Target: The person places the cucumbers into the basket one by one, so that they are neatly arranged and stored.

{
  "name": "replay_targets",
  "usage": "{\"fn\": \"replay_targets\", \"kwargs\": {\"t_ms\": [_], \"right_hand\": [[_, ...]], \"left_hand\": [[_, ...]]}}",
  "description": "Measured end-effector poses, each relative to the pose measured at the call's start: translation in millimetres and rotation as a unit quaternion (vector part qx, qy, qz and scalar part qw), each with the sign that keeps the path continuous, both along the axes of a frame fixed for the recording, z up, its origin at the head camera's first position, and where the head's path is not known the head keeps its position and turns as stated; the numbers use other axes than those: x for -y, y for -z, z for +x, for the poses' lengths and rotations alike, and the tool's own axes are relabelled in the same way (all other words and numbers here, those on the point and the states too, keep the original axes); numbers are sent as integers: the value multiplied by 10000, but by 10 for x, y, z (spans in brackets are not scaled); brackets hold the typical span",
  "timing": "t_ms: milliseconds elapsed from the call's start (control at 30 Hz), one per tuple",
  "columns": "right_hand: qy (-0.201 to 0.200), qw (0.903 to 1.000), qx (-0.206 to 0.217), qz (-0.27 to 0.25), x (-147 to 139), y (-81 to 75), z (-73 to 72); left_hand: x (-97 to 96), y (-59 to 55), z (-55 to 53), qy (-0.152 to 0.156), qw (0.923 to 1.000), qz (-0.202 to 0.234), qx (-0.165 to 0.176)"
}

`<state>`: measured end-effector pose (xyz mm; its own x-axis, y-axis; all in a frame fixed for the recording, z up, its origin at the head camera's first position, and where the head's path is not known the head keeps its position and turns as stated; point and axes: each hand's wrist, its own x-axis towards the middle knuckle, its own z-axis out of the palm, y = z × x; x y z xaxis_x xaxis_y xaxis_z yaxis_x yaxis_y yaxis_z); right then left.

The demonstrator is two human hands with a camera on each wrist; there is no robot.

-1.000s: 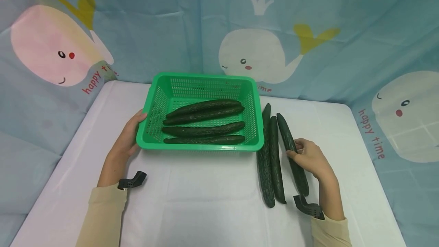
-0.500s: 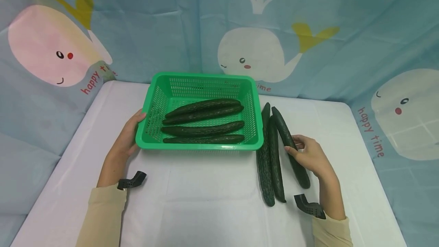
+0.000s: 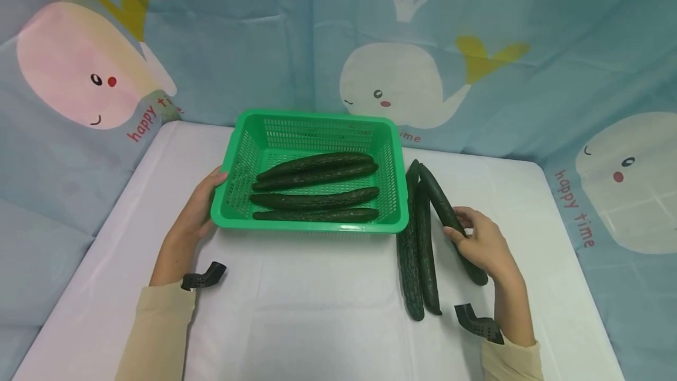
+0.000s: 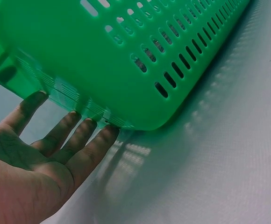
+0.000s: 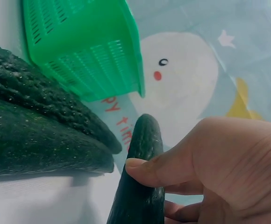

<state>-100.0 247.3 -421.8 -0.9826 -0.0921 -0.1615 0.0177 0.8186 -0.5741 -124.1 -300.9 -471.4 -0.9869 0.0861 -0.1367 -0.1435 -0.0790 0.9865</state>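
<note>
In the head view, my left hand (image 3: 195,207) holds the left end of a green plastic basket (image 3: 312,226). The left wrist view shows the fingertips (image 4: 82,126) against the basket's outer wall and the thumb at its rim. Several dark green cucumbers (image 3: 314,200) lie crosswise inside. To the right, my right hand (image 3: 482,243) grips a cucumber (image 3: 441,199) around its middle, thumb on the near side. The held cucumber slants, its far end close to two more cucumbers (image 3: 409,257) lying side by side by the basket. The right wrist view shows the thumb pressed on this cucumber (image 5: 142,200).
A white cloth covers the table (image 3: 317,322). Behind and at both sides hangs a blue curtain (image 3: 238,63) printed with whales. A black wrist camera mount (image 3: 205,277) sits on the left wrist, another mount (image 3: 478,323) on the right.
The right hand's cucumber has turned: its far end has shifted left towards the other two cucumbers, its near end right and away. The left hand and basket have stayed put.
</note>
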Motion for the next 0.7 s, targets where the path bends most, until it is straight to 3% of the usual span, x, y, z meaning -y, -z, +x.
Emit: {"fn": "replay_targets", "kwargs": {"t_ms": [533, 700], "right_hand": [[35, 9991, -413, 58, -5, -35, 12], [103, 9987, -461, 213, 10, -47, 16]], "left_hand": [[-3, 4, -10, -12, 10000, -20, 54], [8, -13, -14, 109, 9999, -45, 77]]}}
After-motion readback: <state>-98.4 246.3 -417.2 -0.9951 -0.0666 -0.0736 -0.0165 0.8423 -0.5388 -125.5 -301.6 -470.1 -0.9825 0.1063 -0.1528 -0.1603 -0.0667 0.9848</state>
